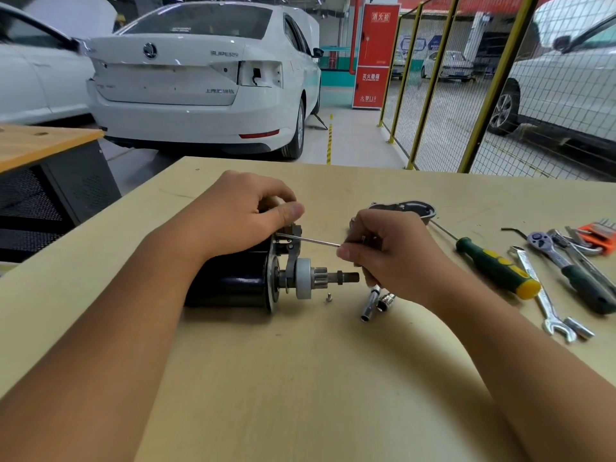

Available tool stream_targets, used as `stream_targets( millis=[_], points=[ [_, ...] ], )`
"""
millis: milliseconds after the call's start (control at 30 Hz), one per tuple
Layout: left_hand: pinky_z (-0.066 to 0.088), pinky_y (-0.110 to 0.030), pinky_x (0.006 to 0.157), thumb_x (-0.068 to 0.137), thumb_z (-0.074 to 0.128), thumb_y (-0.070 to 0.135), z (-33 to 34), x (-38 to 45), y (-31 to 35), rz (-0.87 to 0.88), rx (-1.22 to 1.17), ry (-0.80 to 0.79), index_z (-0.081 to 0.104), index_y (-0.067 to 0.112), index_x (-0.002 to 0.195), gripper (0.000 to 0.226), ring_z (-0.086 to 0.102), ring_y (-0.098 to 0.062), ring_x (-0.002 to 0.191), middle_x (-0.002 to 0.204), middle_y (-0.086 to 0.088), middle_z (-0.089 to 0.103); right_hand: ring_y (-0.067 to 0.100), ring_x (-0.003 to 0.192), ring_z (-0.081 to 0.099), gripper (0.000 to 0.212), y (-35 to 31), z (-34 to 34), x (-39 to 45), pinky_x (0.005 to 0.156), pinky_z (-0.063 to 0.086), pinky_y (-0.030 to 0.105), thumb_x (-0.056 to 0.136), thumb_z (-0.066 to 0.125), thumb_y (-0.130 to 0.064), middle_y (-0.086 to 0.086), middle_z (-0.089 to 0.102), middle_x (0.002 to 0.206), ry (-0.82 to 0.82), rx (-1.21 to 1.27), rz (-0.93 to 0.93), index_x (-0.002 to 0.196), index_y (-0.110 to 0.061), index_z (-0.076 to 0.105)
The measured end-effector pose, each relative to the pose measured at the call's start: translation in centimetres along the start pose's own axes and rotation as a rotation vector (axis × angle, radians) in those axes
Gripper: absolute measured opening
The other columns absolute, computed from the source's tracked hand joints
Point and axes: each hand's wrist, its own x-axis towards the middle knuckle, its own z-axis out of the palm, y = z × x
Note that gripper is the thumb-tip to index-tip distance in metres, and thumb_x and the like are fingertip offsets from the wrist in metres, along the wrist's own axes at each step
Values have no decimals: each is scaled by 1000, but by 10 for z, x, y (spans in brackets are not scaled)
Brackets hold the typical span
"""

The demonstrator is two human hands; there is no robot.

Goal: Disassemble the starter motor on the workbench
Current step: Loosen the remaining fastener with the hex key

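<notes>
The black starter motor (pixel 233 281) lies on its side on the workbench (pixel 300 378), its pinion gear and shaft (pixel 333 278) pointing right. My left hand (pixel 240 215) grips the upper part of the motor from above, thumb near the fork lever. My right hand (pixel 390 251) pinches a thin hex key (pixel 310 241) whose tip sits in the motor's front plate near the lever. A removed grey nose housing (pixel 410 208) lies behind my right hand. A small screw (pixel 328 298) rests on the bench below the pinion.
Two sockets (pixel 376 301) lie under my right wrist. To the right are a green-and-yellow screwdriver (pixel 496 268), a ratchet (pixel 563 265), a spanner (pixel 543 295), a loose hex key (pixel 515 231) and an orange hex key set (pixel 598 233). White cars and a yellow mesh fence stand beyond the bench.
</notes>
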Motion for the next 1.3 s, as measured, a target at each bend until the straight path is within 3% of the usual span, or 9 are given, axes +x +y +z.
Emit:
stream_targets(
  millis=[100,233,467,600,733,800,933,1167,1300],
  points=[
    [57,-41,87,70,46,89,0,0,-2,-92,114,-98,75,45,96,59,66,-9,91,91,17,71,14,43,62,24,-1,1,0,50,55,39,86,78,-19,3,62,53,40,-46,-50,71,-26,60],
    [58,-40,79,66,55,86,3,1,-5,-89,-1,-85,76,41,86,54,64,-6,78,80,14,70,14,41,60,17,-2,3,1,48,50,30,83,81,-18,3,62,53,121,-5,-9,73,-20,67],
    [57,-38,75,66,62,80,9,1,-7,-60,-63,-11,77,39,82,47,63,-5,75,76,15,68,18,50,52,15,-8,3,-1,49,45,28,83,79,-12,13,61,65,29,726,314,82,2,73],
    [57,-40,76,67,61,80,9,2,-9,-62,-73,-13,77,39,82,47,63,-7,75,77,12,69,14,51,56,39,-15,2,0,47,47,24,78,77,-34,14,65,73,-48,1007,460,91,3,72],
    [58,-42,75,67,61,80,10,3,-10,-55,-83,-10,77,38,81,47,64,-10,74,76,9,69,14,51,59,43,-20,1,2,45,49,23,88,64,-40,15,68,75,-112,1164,578,99,1,68],
    [57,-40,74,67,61,80,10,3,-11,-51,-81,-3,77,39,81,46,63,-8,73,75,11,69,11,46,57,49,-19,-3,2,40,46,21,83,66,-46,14,67,72,-157,1128,620,100,0,66],
    [56,-38,73,68,62,80,12,4,-14,-42,-84,4,76,41,81,43,62,-7,74,77,15,68,8,35,43,53,-16,-12,0,31,31,16,78,65,-60,8,58,62,-294,1002,726,81,-7,64],
    [55,-34,73,71,60,81,12,5,-18,-31,-72,11,77,40,84,47,63,-4,77,81,18,69,9,41,47,28,-12,-19,0,36,39,21,86,69,-29,11,59,69,-363,990,508,90,-2,66],
    [56,-36,76,74,60,78,12,5,-18,-24,-82,12,78,39,85,44,65,-4,78,81,18,71,23,45,62,12,-7,-16,0,42,48,30,95,66,-11,10,71,70,-176,305,192,87,-5,71]
  ],
)
